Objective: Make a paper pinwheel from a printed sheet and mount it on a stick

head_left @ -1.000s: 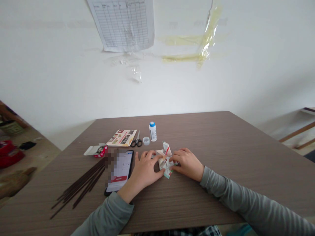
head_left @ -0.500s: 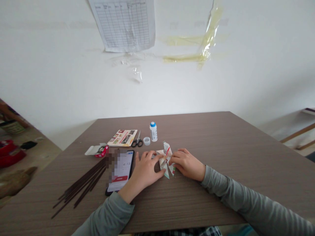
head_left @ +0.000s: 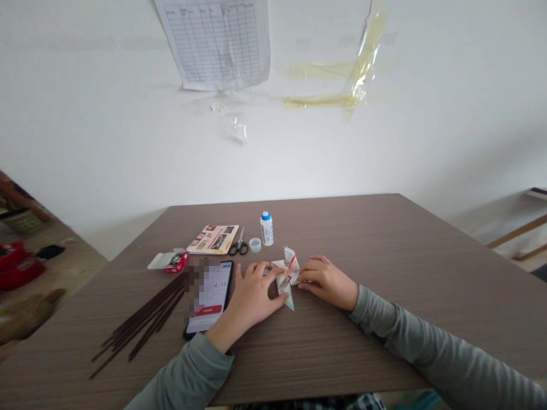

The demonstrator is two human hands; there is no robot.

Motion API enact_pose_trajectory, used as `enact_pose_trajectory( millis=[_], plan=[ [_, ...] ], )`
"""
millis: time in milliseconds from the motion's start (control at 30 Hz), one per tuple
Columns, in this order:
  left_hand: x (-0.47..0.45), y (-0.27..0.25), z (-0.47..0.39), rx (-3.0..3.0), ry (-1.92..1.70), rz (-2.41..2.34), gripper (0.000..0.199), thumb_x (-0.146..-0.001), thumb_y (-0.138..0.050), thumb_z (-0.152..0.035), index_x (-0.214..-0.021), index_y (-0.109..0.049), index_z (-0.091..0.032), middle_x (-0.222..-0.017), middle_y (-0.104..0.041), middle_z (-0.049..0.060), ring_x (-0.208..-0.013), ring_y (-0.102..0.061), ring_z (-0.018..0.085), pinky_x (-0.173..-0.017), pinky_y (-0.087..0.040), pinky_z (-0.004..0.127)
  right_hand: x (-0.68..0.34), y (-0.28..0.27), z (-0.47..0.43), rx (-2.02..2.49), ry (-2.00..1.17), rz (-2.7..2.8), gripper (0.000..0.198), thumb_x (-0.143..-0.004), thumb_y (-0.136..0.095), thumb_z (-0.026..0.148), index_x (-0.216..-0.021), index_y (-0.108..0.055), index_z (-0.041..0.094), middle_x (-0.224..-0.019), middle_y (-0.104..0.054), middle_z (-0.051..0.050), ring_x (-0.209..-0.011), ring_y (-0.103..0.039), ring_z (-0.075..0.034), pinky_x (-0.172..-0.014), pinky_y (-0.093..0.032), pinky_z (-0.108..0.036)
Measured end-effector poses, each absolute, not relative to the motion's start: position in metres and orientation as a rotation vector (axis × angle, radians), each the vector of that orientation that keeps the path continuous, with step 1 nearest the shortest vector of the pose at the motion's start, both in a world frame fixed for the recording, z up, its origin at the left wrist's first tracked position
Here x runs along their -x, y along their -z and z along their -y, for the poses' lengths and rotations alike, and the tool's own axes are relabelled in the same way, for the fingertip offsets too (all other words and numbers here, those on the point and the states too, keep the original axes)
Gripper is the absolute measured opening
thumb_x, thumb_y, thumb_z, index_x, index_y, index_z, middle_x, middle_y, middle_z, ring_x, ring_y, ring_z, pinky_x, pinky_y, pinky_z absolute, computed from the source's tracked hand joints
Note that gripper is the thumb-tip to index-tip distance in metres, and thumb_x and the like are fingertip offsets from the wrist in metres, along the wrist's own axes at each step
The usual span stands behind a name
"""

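Note:
A small folded paper (head_left: 289,267), pale with red print and pointed flaps like a pinwheel, lies on the table between my hands. My left hand (head_left: 256,290) curves around its left side, thumb and forefinger pressed on the paper. On the right, my right hand (head_left: 327,282) pinches a flap at the paper's right edge; its fingertips partly cover that flap. One pointed flap with a greenish tip sticks out toward me. A small metallic-looking clip or clasp shows at the top flap, too small to make out.
Beyond the paper stand a white glue bottle (head_left: 266,229) with a blue top and a loose translucent cap (head_left: 255,245). Scissors (head_left: 239,245), a printed booklet (head_left: 212,240), a small red-and-white box (head_left: 173,261), a phone (head_left: 213,299) and dark thin sticks (head_left: 143,319) lie leftward.
The lower right flap that pointed toward me no longer shows there; the right fingers now cover the paper's right edge. My right hand has shifted slightly right. My left hand stays put.

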State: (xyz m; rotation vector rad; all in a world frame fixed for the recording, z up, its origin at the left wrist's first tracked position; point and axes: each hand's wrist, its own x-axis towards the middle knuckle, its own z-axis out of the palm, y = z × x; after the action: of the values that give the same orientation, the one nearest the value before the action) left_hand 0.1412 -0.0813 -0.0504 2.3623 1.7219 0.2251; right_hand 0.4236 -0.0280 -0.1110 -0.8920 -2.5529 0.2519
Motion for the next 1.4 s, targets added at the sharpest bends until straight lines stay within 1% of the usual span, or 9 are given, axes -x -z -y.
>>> enact_pose_trajectory(
  millis=[167, 300, 400, 500, 600, 767, 933, 1067, 1400],
  plan=[
    [-0.142, 0.049, 0.082, -2.347, -0.258, -1.72, 0.053, -0.108, -0.096, -0.045, -0.162, -0.093, -0.04, -0.168, -0.084, 0.016, -0.163, -0.073, 0.055, -0.152, -0.033, 0.1, -0.42, 0.115, 0.029, 0.947, -0.268, 2.471, 0.026, -0.126, -0.076, 0.021, -0.121, -0.096, 0.037, -0.119, -0.096, -0.003, -0.117, -0.089, -0.028, -0.132, -0.065, -0.054],
    [-0.146, 0.046, 0.083, -2.336, -0.277, -1.749, 0.047, -0.11, -0.096, -0.039, -0.156, -0.095, -0.038, -0.163, -0.086, 0.016, -0.165, -0.072, 0.055, -0.152, -0.034, 0.1, -0.416, 0.12, 0.029, 1.007, -0.276, 2.427, 0.028, -0.128, -0.071, 0.022, -0.12, -0.094, 0.034, -0.114, -0.094, -0.006, -0.114, -0.089, -0.029, -0.131, -0.066, -0.053],
    [-0.149, 0.044, 0.084, -2.328, -0.281, -1.759, 0.043, -0.109, -0.097, -0.034, -0.152, -0.096, -0.037, -0.161, -0.087, 0.015, -0.166, -0.073, 0.053, -0.152, -0.036, 0.097, -0.414, 0.123, 0.029, 1.037, -0.303, 2.382, 0.024, -0.128, -0.073, 0.024, -0.127, -0.095, 0.033, -0.113, -0.094, -0.006, -0.111, -0.09, -0.029, -0.133, -0.066, -0.058],
    [-0.152, 0.042, 0.086, -2.337, -0.284, -1.765, 0.043, -0.108, -0.098, -0.033, -0.151, -0.097, -0.036, -0.16, -0.088, 0.013, -0.164, -0.075, 0.051, -0.153, -0.04, 0.095, -0.411, 0.128, 0.028, 1.078, -0.345, 2.309, 0.017, -0.126, -0.08, 0.03, -0.137, -0.093, 0.033, -0.103, -0.094, -0.003, -0.097, -0.09, -0.027, -0.136, -0.064, -0.064],
    [-0.153, 0.042, 0.086, -2.348, -0.281, -1.774, 0.042, -0.109, -0.098, -0.034, -0.151, -0.097, -0.036, -0.16, -0.089, 0.013, -0.163, -0.076, 0.052, -0.153, -0.042, 0.093, -0.408, 0.131, 0.028, 1.117, -0.339, 2.252, 0.012, -0.125, -0.083, 0.036, -0.133, -0.091, 0.032, -0.096, -0.092, 0.001, -0.09, -0.088, -0.025, -0.138, -0.063, -0.067],
    [-0.153, 0.045, 0.083, -2.35, -0.245, -1.776, 0.047, -0.109, -0.097, -0.036, -0.156, -0.095, -0.036, -0.164, -0.088, 0.015, -0.165, -0.075, 0.053, -0.152, -0.041, 0.095, -0.406, 0.131, 0.03, 1.1, -0.219, 2.296, 0.015, -0.126, -0.078, 0.029, -0.12, -0.092, 0.032, -0.103, -0.094, -0.004, -0.097, -0.087, -0.028, -0.139, -0.058, -0.068],
    [-0.151, 0.048, 0.082, -2.347, -0.28, -1.779, 0.054, -0.107, -0.098, -0.037, -0.16, -0.092, -0.039, -0.161, -0.088, 0.014, -0.163, -0.075, 0.052, -0.153, -0.04, 0.094, -0.405, 0.13, 0.032, 1.112, -0.18, 2.327, 0.019, -0.126, -0.078, 0.023, -0.121, -0.094, 0.031, -0.113, -0.096, -0.007, -0.109, -0.089, -0.03, -0.14, -0.054, -0.068],
    [-0.151, 0.049, 0.081, -2.322, -0.279, -1.776, 0.059, -0.106, -0.098, -0.038, -0.164, -0.09, -0.035, -0.164, -0.087, 0.017, -0.166, -0.074, 0.054, -0.153, -0.039, 0.095, -0.404, 0.129, 0.032, 1.125, -0.184, 2.337, 0.021, -0.127, -0.077, 0.023, -0.123, -0.095, 0.031, -0.115, -0.097, -0.006, -0.111, -0.09, -0.031, -0.14, -0.054, -0.068],
    [-0.152, 0.046, 0.083, -2.332, -0.265, -1.764, 0.055, -0.109, -0.097, -0.033, -0.165, -0.092, -0.037, -0.164, -0.086, 0.015, -0.165, -0.074, 0.053, -0.154, -0.037, 0.095, -0.402, 0.131, 0.031, 1.147, -0.168, 2.337, 0.023, -0.128, -0.075, 0.023, -0.125, -0.097, 0.032, -0.115, -0.096, -0.007, -0.111, -0.09, -0.031, -0.142, -0.054, -0.067]
  ],
)
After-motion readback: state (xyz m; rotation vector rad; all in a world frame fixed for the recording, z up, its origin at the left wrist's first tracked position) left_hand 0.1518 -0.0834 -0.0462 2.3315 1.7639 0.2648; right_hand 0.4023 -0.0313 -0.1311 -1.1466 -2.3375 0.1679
